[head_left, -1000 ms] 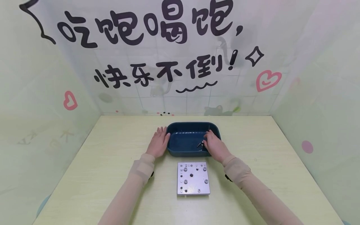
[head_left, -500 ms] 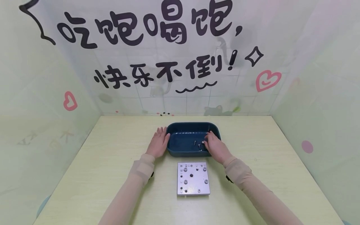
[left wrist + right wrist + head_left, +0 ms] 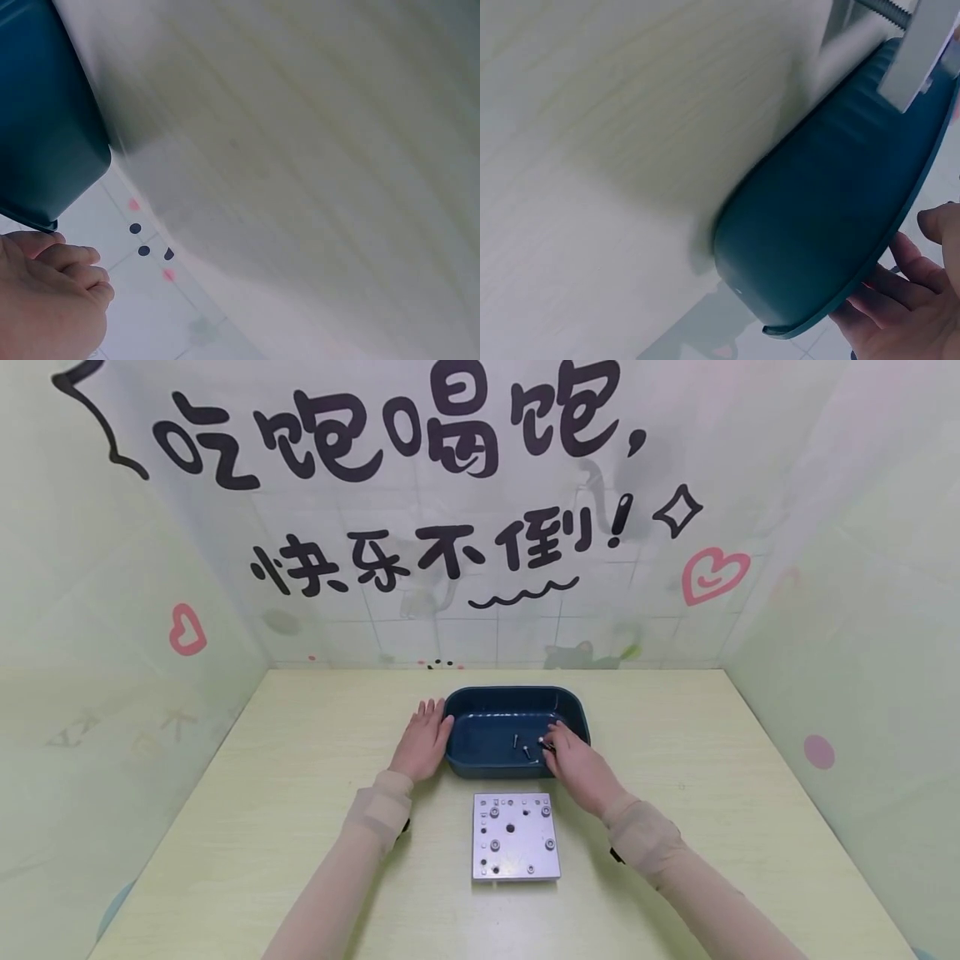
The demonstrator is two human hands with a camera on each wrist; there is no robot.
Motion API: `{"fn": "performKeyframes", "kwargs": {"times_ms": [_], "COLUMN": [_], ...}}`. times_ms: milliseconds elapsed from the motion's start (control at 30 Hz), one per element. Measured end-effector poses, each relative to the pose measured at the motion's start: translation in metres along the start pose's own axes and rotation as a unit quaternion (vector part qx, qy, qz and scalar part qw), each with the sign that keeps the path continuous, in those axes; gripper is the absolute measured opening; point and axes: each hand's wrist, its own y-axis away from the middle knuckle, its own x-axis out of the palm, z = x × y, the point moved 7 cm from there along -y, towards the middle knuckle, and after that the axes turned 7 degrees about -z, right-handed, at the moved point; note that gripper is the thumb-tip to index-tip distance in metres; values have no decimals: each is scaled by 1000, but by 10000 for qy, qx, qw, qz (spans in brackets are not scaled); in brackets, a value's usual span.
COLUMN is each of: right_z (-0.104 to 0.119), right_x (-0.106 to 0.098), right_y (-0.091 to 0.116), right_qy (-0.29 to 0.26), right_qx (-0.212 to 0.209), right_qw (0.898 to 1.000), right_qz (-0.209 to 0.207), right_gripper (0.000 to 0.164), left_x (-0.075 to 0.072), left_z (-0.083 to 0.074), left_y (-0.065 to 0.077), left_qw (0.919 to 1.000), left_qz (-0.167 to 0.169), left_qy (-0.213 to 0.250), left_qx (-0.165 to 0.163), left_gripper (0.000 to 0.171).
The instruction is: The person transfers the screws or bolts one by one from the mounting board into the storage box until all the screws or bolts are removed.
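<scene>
My left hand (image 3: 425,742) rests flat against the left side of a dark blue plastic tray (image 3: 487,771), fingers stretched along its outer wall; the left wrist view shows the fingertips at the tray's rim (image 3: 30,221). My right hand (image 3: 581,768) reaches over the tray's right end. Its thumb and fingers are bent around a small screw (image 3: 546,744), whose pale head shows at the fingertips. Two more small screws, one upright-looking (image 3: 515,741) and one slanted (image 3: 527,752), lie on the tray floor left of that hand. In the right wrist view the fingers (image 3: 885,300) curl over the tray's rim.
A square metal plate (image 3: 517,852) with several holes and socket-head screws lies on the pale wooden table (image 3: 360,718) in front of the tray. Its edge and a threaded shank (image 3: 889,11) show in the right wrist view. A printed curtain (image 3: 495,635) hangs behind the table.
Two screws have come to lie farther left in the tray, apart from my right hand. That hand has shifted slightly toward the tray's near side. My left hand stays put.
</scene>
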Motion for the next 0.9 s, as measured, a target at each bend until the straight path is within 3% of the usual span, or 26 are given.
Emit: {"fn": "performKeyframes", "kwargs": {"times_ms": [567,900], "right_z": [38,55], "right_x": [-17,-14], "right_y": [39,62], "right_qy": [-240,-78], "right_qx": [-485,-855], "right_qw": [9985,9963], "right_qz": [-18,86], "right_gripper": [23,25], "left_x": [-1,0], "left_z": [-2,0], "left_y": [1,1], "left_qw": [10000,9999], "left_qz": [-7,102], "left_qy": [75,34], "left_qx": [-29,-51], "left_gripper": [60,63]}}
